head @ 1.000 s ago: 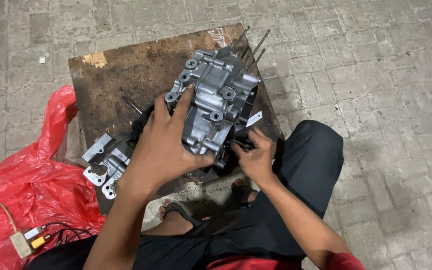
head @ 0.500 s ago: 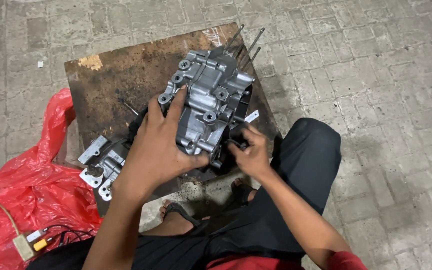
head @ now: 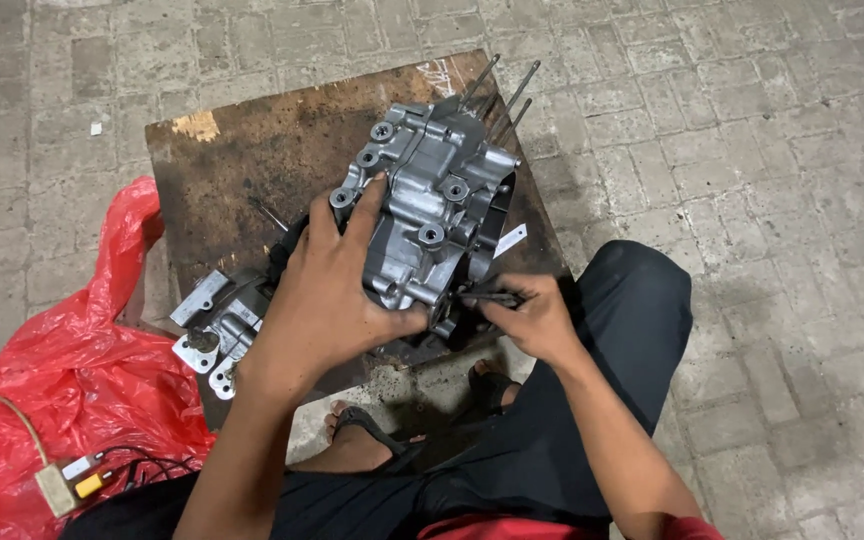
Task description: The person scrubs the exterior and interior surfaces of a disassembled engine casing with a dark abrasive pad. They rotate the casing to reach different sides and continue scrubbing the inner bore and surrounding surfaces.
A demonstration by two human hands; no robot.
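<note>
**Engine case held on the board, tool at its lower edge**

Grey metal engine case [head: 430, 205] sits on a rusty brown board [head: 242, 150] laid on the paved floor, tilted toward the person. Long studs [head: 505, 95] stick out from its far end.

Left hand [head: 327, 290] spread wide over the near face of the case, fingers gripping the casting, thumb at its lower edge. Right hand [head: 532, 315] closed on a thin dark tool [head: 487, 296], tip pointing into the lower corner of the case. What the tip meets is hidden by the casting.

Risks, as judged: the case looks heavy and rests on an edge; if the left hand slackens it could tip off the board toward the sandalled foot [head: 367, 430] just below. The tool could slip and jab the left thumb, which sits close to the tip.

Around: small silver brackets [head: 207, 330] lie at the board's left corner, near the left wrist. Red plastic bag [head: 62, 400] beside them, with a cable and small plug [head: 62, 485] on it.
</note>
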